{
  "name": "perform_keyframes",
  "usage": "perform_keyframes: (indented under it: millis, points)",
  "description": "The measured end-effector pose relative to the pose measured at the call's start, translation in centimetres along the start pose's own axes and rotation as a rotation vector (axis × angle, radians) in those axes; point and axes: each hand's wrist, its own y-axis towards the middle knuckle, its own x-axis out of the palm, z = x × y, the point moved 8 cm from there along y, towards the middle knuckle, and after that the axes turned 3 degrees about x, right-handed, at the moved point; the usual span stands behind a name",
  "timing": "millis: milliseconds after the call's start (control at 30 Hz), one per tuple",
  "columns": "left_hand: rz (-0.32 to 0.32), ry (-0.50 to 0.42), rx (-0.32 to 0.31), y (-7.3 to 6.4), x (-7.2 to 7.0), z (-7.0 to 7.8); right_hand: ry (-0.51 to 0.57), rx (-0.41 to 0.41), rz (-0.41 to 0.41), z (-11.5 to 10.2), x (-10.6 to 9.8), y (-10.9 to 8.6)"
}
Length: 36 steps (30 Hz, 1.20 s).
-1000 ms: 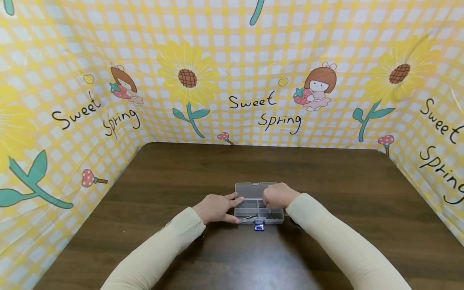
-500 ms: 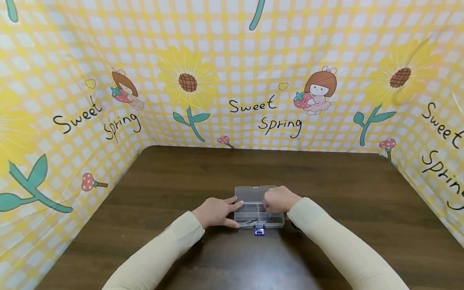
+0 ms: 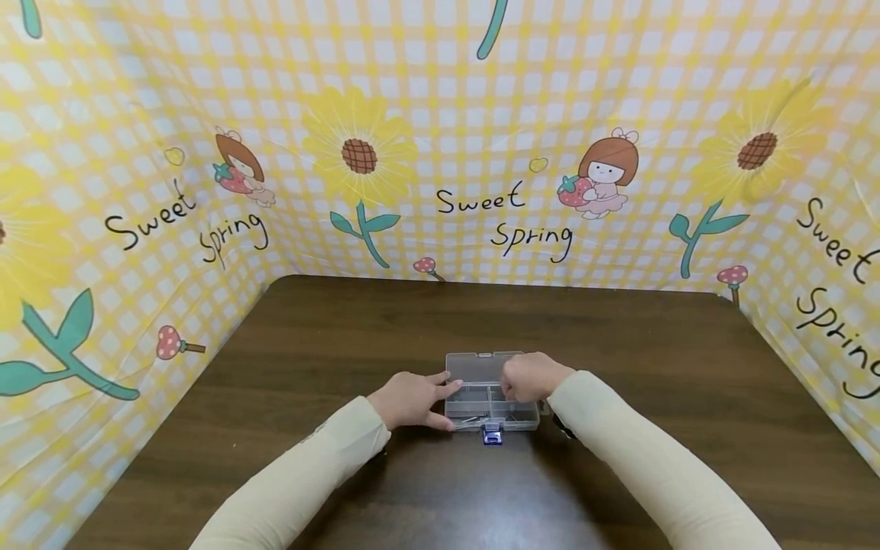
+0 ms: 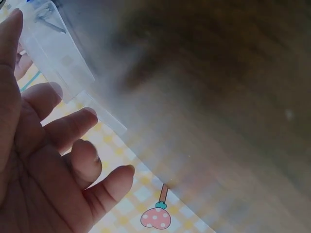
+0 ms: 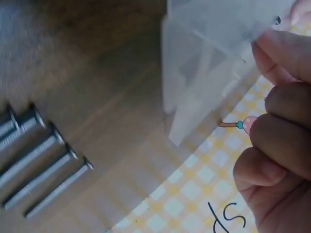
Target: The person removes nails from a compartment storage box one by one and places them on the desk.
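A clear plastic compartment box (image 3: pixel 470 407) stands on the table with its lid (image 3: pixel 474 367) swung back and its blue latch (image 3: pixel 492 435) hanging at the front. Thin metal pieces (image 3: pixel 474 418) lie in its front left compartment. My left hand (image 3: pixel 409 400) rests against the box's left side, fingers spread, thumb at the front corner. Over the back right compartment is my right hand (image 3: pixel 535 377), with thumb and index tips down at the box (image 5: pixel 204 63) and the other fingers curled. I cannot tell whether those tips hold something. Several metal screws (image 5: pixel 43 182) lie in a row near the right wrist.
The dark wooden tabletop (image 3: pixel 330 328) extends around the box. A yellow checked cloth (image 3: pixel 467 114) with flowers and lettering closes off the back and both sides.
The head view has tilted a little, so box and hands appear slightly lower than a second ago. Both hands keep their places at the box.
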Motion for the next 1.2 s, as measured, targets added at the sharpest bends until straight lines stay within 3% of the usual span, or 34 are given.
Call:
perform_keyframes:
  millis: [367, 600, 900, 1200]
  points:
    - [-0.029, -0.058, -0.024, -0.2, 0.3, -0.4, 0.042, -0.014, 0.059, 1.1, -1.7, -1.0]
    - [-0.041, -0.119, -0.013, -0.4, 0.9, -0.4, 0.018, 0.01, 0.073, 3.5, -1.2, -2.6]
    - [-0.028, -0.138, -0.004, -0.3, 0.6, -0.5, 0.041, 0.142, 0.012, 8.8, 0.4, -5.5]
    - [-0.027, -0.147, -0.008, -0.2, 0.4, -0.4, 0.008, 0.146, 0.051, 9.7, 0.8, -6.6]
